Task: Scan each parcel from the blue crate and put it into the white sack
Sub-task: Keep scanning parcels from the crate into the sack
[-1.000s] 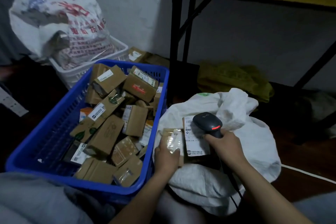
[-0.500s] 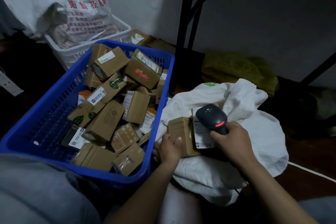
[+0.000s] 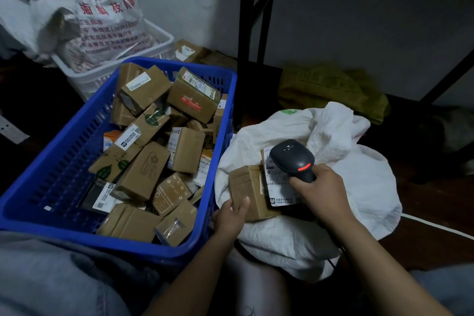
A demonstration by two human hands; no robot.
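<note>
– Parcels, where are they?
– Lots of brown cardboard parcels (image 3: 143,172) lie piled in the blue crate (image 3: 64,156). One small parcel (image 3: 247,187) is out, held over the white sack (image 3: 359,187), just right of the crate.
– Who holds it?
– The left hand (image 3: 229,218). Its fingers grip the near end of the box, thumb on top.
– And the other hand?
– The right hand (image 3: 320,192) has its fingers wrapped tight round a black barcode scanner (image 3: 292,159). The scanner's head sits right over the white label (image 3: 278,187) on the parcel, and a red light (image 3: 304,168) glows on it.
– What is behind the crate?
– A white basket (image 3: 164,41) with a printed bag (image 3: 102,7) in it.
</note>
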